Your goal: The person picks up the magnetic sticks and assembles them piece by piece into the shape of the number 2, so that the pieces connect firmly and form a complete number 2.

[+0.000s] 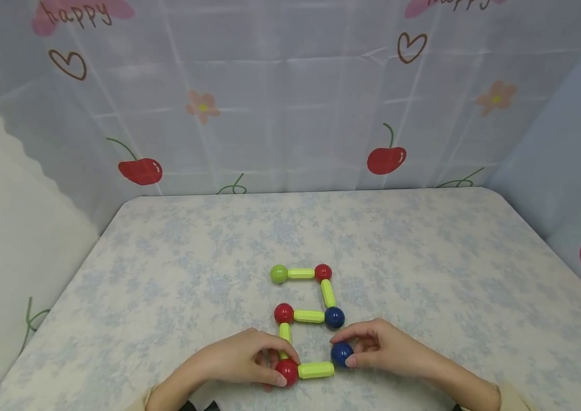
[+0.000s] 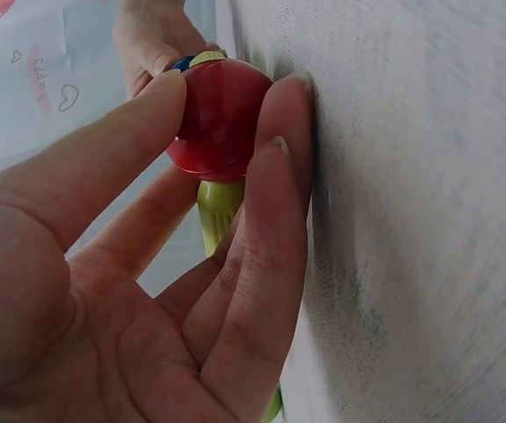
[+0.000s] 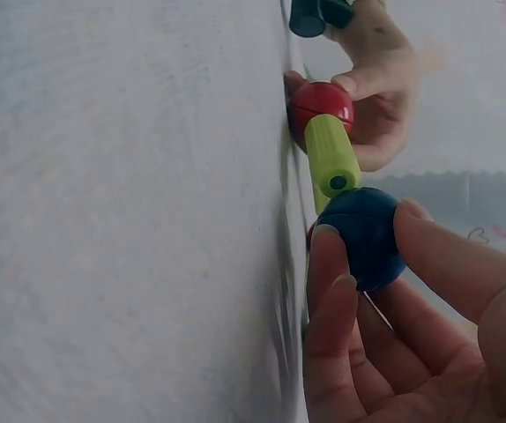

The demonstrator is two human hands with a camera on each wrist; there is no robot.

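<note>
My left hand [image 1: 241,357] grips a red ball [image 1: 287,372] at the near corner of a chain of balls and yellow-green rods. From that ball one rod [image 1: 316,370] points right and another rod [image 1: 284,337] runs away from me. Between thumb and fingers, my right hand [image 1: 390,349] pinches a blue ball [image 1: 341,354] close by the free end of the right-pointing rod. In the right wrist view, that rod's end shows a small dark round spot, with the blue ball [image 3: 363,238] just beside it. The left wrist view shows thumb and fingertips around the red ball [image 2: 222,119].
Farther along the chain lie another red ball [image 1: 284,313], a second blue ball [image 1: 334,317], a third red ball [image 1: 323,273] and a green ball [image 1: 279,274], joined by rods. All rest on a flower-patterned tabletop [image 1: 192,257]. A printed curtain [image 1: 290,114] hangs behind.
</note>
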